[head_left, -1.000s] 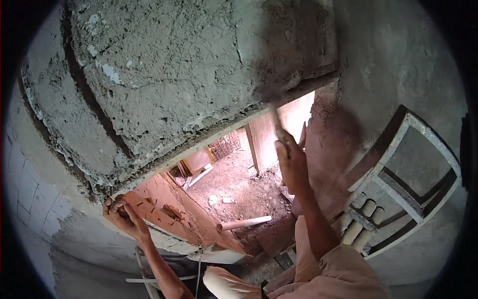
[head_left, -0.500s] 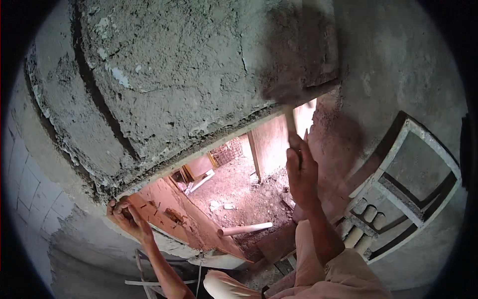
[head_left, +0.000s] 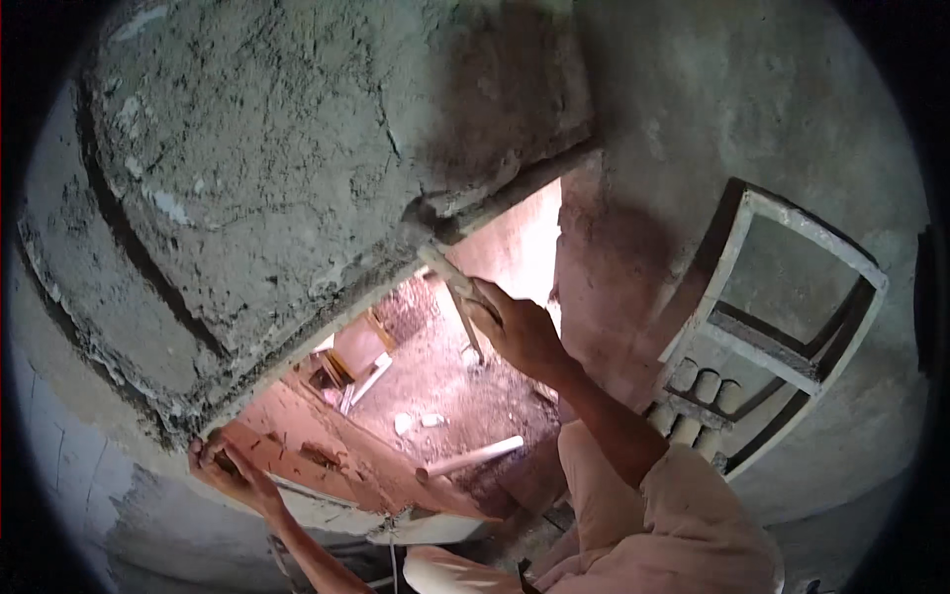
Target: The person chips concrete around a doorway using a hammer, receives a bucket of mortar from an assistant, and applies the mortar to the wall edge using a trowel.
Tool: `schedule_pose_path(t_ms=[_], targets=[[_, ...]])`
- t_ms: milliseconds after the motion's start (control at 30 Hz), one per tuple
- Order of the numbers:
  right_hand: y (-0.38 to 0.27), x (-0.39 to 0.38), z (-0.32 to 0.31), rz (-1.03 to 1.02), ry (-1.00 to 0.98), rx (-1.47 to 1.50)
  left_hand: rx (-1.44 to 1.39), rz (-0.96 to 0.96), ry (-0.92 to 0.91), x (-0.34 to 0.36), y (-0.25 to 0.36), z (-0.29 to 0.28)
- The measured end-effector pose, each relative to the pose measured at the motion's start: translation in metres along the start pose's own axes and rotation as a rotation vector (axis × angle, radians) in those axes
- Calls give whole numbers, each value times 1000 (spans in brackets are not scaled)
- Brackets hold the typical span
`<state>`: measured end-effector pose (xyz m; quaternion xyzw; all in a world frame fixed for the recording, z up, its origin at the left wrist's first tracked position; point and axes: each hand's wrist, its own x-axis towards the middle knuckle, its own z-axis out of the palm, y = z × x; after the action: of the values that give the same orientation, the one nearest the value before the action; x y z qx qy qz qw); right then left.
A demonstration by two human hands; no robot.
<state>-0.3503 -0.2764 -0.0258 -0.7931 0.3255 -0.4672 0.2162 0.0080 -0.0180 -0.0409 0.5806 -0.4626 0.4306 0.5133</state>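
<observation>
My right hand (head_left: 520, 332) is closed around the pale wooden handle of a hammer (head_left: 447, 269). Its dark head, blurred by motion, meets the lower edge of a rough concrete slab (head_left: 297, 198) above the opening. At the slab's lower left corner is my left hand (head_left: 236, 477), its fingers curled in beside the end of a reddish-brown board (head_left: 297, 436). Whatever those fingers grip is hidden from view. Nails or small bits stick out along the board.
A pale frame (head_left: 767, 366) leans at the right wall. Through the opening lie a white pipe (head_left: 475, 457), rubble and stacked boards (head_left: 356, 356). A post (head_left: 467, 322) stands beyond the slab's edge. Dark grooves run down the slab's left side.
My right hand and the hammer have moved left and slightly down along the slab's edge. The view has shifted to the right; my left hand stays at the slab's corner.
</observation>
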Motion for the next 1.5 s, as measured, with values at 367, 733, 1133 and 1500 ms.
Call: schedule_pose_path(t_ms=[367,733,1133,1500], targets=[[50,50,-48,67,554,100,-53,-72,17,0,-1,6],[83,62,-33,234,227,-2,-71,-153,33,1,2,0],[91,50,-42,-76,430,-115,-155,69,58,4,-1,2],[114,47,-49,-81,699,-113,-197,-69,53,2,12,17]])
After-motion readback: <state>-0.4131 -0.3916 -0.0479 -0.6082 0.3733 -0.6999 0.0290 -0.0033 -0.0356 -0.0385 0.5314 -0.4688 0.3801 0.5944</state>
